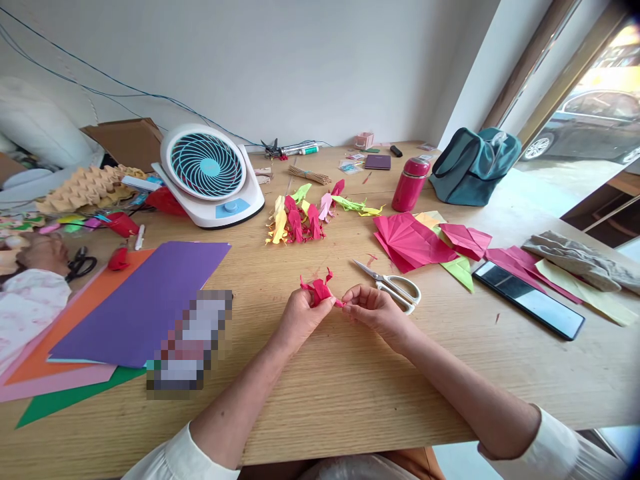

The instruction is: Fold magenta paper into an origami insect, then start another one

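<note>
Between my two hands is a small folded red paper figure (320,291) with thin limbs sticking out. My left hand (301,317) is closed around its body, thumb on top. The fingertips of my right hand (373,309) pinch a thin limb on its right side. White-handled scissors (400,288) lie just beyond my right hand, blades toward the upper left. Farther back sits a group of folded paper figures (295,220) in red, yellow, pink and green.
Creased red paper (407,240) and a phone (530,300) lie at right. Behind stand a red flask (411,185) and a teal bag (475,167). At left are coloured sheets (145,300), a fan (210,170) and another person's hand (45,253) near black scissors (81,263).
</note>
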The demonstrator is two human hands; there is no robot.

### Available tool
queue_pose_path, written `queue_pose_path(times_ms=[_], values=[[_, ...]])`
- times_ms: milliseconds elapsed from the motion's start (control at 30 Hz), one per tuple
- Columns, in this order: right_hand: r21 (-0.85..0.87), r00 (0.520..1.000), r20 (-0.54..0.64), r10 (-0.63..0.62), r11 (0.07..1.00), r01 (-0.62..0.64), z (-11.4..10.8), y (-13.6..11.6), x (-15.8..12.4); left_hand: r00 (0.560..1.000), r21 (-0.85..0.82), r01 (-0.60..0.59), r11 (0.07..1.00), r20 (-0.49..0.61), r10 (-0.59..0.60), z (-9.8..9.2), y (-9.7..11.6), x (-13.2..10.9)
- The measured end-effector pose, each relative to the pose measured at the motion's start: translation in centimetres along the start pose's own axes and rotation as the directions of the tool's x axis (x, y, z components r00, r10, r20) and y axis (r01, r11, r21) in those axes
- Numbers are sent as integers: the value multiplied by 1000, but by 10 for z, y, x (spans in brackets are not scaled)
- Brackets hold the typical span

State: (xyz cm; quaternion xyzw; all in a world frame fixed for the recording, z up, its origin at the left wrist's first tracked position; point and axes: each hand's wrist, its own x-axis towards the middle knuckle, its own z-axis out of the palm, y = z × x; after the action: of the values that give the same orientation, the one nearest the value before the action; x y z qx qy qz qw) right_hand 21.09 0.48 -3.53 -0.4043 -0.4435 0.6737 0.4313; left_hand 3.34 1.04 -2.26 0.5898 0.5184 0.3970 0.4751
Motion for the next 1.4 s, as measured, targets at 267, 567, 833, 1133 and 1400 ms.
queue_pose_path(times_ms=[267,567,833,1133,1400], values=[[-174,984,20,-176,969,177,-4,14,5,1000,-4,18,1000,12,-18,0,1,0],[-249,984,29,-176,952,178,-3,3,0,1000,33,5,999,-10,-4,-1,-2,1],[-247,985,33,-166,954,169,0,5,0,1000,61,5,998,-4,-5,0,1,0],[-311,996,-16,-84,947,75,-5,6,2,1000,68,-16,998,-4,17,0,-5,2],[-384,990,48,-131,913,139,-4,1,-2,999,32,2,999,53,-4,-1,-7,2]])
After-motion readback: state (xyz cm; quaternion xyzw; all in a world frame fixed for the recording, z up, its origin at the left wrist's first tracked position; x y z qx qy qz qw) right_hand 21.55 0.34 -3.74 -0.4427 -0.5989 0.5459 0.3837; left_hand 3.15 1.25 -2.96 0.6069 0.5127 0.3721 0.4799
